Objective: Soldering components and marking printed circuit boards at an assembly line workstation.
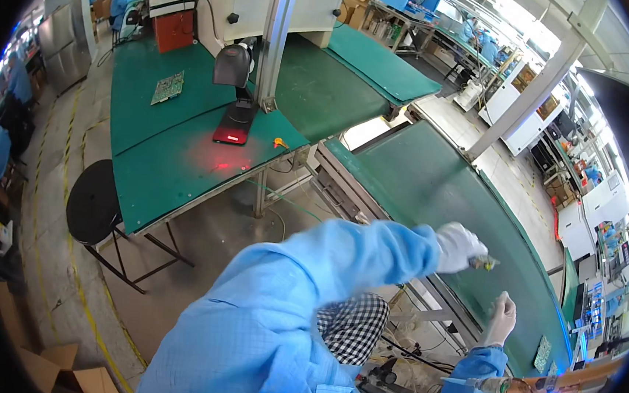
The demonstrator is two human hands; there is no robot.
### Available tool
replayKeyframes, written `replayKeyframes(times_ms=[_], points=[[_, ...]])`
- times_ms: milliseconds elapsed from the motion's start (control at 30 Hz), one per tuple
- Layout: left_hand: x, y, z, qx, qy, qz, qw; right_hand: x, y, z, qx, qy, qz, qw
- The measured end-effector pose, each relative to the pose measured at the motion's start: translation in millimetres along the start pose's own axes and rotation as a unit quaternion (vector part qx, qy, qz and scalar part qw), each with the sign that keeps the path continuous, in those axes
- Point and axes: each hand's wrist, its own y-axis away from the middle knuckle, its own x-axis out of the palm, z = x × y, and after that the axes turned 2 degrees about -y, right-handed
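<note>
My left hand [459,248], in a white glove, reaches out over the green conveyor belt [420,168]. Its fingers are closed on what looks like a circuit board [483,262], seen nearly edge-on and mostly hidden by the hand. My right hand [500,319], also gloved, is held above the belt nearer to me. Its fingers are drawn together at the tips; whether anything small is between them cannot be made out. Another circuit board [543,354] lies on the belt to the right of my right hand.
A scanner on a stand [234,68] casts red light on the green table [161,177] at left. On that table lie a circuit board [168,87] and a small orange thing [280,143]. A black round stool [95,201] stands beside it. A metal post [275,38] rises behind.
</note>
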Motion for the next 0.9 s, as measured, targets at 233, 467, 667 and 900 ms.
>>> replayKeyframes(times_ms=[233, 467, 667, 900], points=[[-125, 135, 43, -0.243, 0.349, -0.006, 0.905, -20, 27, -39, -0.216, 0.424, -0.025, 0.879], [-223, 299, 56, -0.408, 0.545, -0.261, 0.684, -16, 22, -54, -0.255, 0.43, -0.023, 0.866], [-271, 373, 80, -0.435, 0.522, -0.384, 0.625, -22, 22, -64, -0.219, 0.473, -0.019, 0.853], [-289, 414, 117, -0.463, 0.456, -0.426, 0.63, -14, 26, -69, -0.204, 0.523, -0.058, 0.826]])
